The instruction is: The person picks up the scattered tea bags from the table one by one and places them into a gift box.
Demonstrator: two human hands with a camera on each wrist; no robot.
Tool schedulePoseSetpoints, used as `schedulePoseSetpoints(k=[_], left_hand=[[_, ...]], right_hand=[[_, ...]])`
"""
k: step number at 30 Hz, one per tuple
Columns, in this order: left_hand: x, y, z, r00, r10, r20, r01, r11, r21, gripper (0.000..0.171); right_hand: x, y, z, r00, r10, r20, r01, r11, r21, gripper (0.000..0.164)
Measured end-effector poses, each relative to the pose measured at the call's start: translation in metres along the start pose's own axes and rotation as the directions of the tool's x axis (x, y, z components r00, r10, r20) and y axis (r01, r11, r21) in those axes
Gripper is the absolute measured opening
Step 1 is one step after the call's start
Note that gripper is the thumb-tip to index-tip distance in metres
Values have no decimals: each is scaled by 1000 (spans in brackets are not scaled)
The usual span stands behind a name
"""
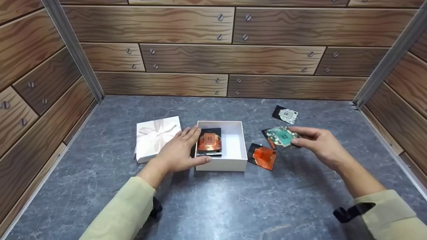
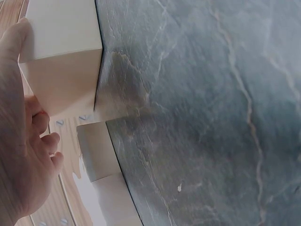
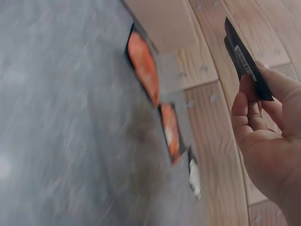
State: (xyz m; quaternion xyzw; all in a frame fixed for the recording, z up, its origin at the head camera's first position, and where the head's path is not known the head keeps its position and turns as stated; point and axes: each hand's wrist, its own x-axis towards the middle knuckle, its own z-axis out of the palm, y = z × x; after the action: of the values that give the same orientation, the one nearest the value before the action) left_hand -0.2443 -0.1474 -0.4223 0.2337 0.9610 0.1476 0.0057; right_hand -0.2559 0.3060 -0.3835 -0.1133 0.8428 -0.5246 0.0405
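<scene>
My left hand rests on the left side of an uncovered white box, fingers stretched along the rim and thumb at the front edge. Inside the box's left half lies an orange and black packet; the right half shows bare white bottom. Between thumb and fingers, my right hand pinches a flat green patterned packet above the tabletop. Its dark back with a small label shows in the right wrist view. Under it, a second orange packet is mostly hidden. Another orange packet lies against the box's right side.
A white lid with a pale ribbon bow lies left of the box, partly behind my left hand. Farther back on the right is a black and white packet. Wood-patterned walls enclose the grey marbled tabletop at back and sides.
</scene>
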Motion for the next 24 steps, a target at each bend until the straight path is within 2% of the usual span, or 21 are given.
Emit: schedulePoseSetpoints(k=[3,8,13,24], left_hand=[[0,0,0,1000,-1,3,1,1000,-1,115],[0,-1,1,1000,2,5,-2,1000,0,115],[0,-1,0,1000,4,1,-4,1000,0,114],[0,0,-1,1000,2,5,-2,1000,1,115]], right_hand=[[5,-13,9,999,-38,-18,38,999,18,53],[13,-34,28,998,-52,-29,53,998,24,51],[23,-51,53,997,-75,-18,76,994,79,50],[47,-68,110,992,-130,-1,129,988,88,49]])
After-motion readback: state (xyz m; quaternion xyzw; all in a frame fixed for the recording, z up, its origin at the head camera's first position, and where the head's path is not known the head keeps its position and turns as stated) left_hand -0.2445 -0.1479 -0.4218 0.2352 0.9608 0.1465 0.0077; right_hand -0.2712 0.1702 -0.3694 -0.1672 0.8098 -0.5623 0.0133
